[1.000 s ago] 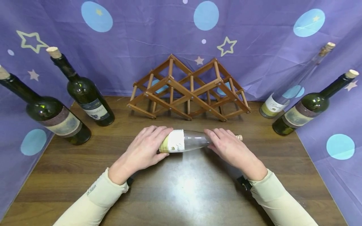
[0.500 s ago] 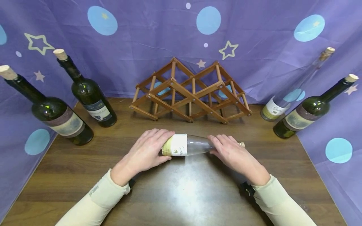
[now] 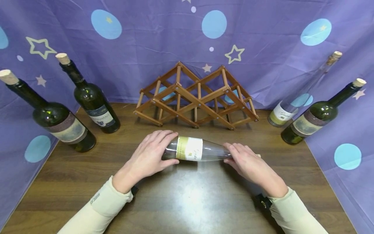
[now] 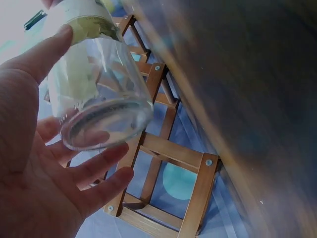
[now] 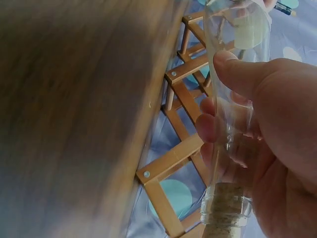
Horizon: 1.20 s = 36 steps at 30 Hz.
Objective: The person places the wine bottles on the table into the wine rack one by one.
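Note:
A clear glass wine bottle [image 3: 214, 151] with a white and yellow-green label lies sideways between both hands, in front of a wooden rack. My left hand [image 3: 149, 156] holds it near the base; in the left wrist view the thumb [image 4: 47, 52] is on the label side and the other fingers spread past the base's edge. My right hand [image 3: 249, 162] grips the neck, and the right wrist view shows its fingers through the glass. A cork [image 5: 229, 208] sits in the mouth. Whether the bottle touches the table is hard to tell.
The folding wooden wine rack [image 3: 199, 104] stands at the back against a purple cloth [image 3: 157, 26]. Two corked dark bottles, a front one [image 3: 59, 120] and a rear one [image 3: 93, 100], stand left. A clear bottle [image 3: 281, 113] and a green bottle [image 3: 314, 117] stand right.
The bottle has shifted to the right along with my right hand. My left hand has stayed nearly in place, so more of the bottle's base end shows beside its fingers.

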Each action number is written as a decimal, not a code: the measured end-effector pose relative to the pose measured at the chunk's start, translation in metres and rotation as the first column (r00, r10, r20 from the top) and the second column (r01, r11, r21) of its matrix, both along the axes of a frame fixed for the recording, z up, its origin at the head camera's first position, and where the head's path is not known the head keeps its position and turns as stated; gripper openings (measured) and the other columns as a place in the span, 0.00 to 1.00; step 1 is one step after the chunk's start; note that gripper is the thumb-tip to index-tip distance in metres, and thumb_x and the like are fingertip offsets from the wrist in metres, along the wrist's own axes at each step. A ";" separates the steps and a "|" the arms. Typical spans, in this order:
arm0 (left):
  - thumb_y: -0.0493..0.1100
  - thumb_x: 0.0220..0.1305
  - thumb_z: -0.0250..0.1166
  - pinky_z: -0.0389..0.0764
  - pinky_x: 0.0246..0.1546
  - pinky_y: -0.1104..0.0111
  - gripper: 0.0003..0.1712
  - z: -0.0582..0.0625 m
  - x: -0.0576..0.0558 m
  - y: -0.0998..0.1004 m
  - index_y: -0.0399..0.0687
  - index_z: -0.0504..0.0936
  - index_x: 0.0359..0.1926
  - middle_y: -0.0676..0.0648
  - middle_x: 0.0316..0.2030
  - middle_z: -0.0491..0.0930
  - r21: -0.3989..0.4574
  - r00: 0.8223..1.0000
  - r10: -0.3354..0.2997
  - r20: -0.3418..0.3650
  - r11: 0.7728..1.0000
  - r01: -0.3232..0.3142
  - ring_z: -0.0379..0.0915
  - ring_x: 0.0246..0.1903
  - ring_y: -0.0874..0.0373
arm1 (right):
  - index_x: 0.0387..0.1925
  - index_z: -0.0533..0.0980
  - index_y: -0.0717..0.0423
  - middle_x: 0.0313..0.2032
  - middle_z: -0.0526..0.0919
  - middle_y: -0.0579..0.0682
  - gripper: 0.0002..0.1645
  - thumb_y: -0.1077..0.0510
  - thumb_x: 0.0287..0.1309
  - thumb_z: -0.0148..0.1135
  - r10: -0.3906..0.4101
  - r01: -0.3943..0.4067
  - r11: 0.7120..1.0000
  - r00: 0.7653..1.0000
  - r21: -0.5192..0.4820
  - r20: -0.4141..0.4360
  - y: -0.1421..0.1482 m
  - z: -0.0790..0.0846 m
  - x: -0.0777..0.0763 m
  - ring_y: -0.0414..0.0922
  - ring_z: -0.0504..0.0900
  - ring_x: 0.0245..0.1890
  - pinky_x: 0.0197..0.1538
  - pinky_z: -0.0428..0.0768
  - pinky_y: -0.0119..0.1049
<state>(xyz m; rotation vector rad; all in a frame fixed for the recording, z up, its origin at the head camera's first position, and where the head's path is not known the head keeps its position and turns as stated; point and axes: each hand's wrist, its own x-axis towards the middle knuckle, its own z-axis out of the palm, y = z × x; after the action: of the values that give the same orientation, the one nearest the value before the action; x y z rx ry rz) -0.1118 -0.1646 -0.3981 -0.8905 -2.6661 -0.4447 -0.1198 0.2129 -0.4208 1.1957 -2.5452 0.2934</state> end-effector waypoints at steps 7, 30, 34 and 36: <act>0.68 0.51 0.82 0.72 0.67 0.43 0.59 0.000 -0.001 -0.002 0.43 0.70 0.76 0.39 0.69 0.73 0.025 0.999 0.003 -0.034 1.000 -0.003 0.70 0.67 0.39 | 0.65 0.72 0.67 0.50 0.85 0.61 0.36 0.57 0.61 0.77 -0.017 0.018 0.999 1.000 -0.030 0.019 0.013 0.001 0.004 0.58 0.86 0.49 0.54 0.83 0.56; 0.80 0.51 0.73 0.62 0.72 0.36 0.66 -0.013 0.001 -0.021 0.44 0.66 0.79 0.37 0.77 0.64 -0.045 0.994 0.041 -0.102 0.998 -0.046 0.57 0.76 0.34 | 0.61 0.72 0.69 0.49 0.84 0.60 0.26 0.50 0.78 0.62 -0.056 0.064 0.987 0.997 -0.149 0.059 0.066 -0.010 0.018 0.54 0.85 0.45 0.47 0.85 0.54; 0.80 0.49 0.73 0.61 0.72 0.35 0.67 -0.015 0.000 -0.025 0.45 0.65 0.80 0.37 0.78 0.62 -0.055 0.993 0.059 -0.098 0.996 -0.065 0.55 0.76 0.34 | 0.60 0.73 0.68 0.47 0.84 0.57 0.28 0.61 0.65 0.74 -0.089 0.100 0.982 0.993 -0.157 0.079 0.073 -0.010 0.020 0.51 0.85 0.43 0.45 0.84 0.51; 0.80 0.49 0.74 0.60 0.73 0.35 0.68 -0.016 0.000 -0.028 0.46 0.65 0.80 0.38 0.78 0.62 -0.061 0.993 0.069 -0.095 0.995 -0.075 0.55 0.77 0.34 | 0.60 0.73 0.68 0.46 0.84 0.56 0.33 0.66 0.56 0.78 -0.110 0.124 0.980 0.990 -0.156 0.091 0.076 -0.009 0.021 0.50 0.85 0.43 0.45 0.84 0.51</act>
<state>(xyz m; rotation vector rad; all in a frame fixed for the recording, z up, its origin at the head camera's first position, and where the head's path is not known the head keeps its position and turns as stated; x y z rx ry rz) -0.1121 -0.1922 -0.4138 -0.8089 -2.6312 -0.2943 -0.0983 0.2892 -0.4301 0.9893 -2.5913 0.5193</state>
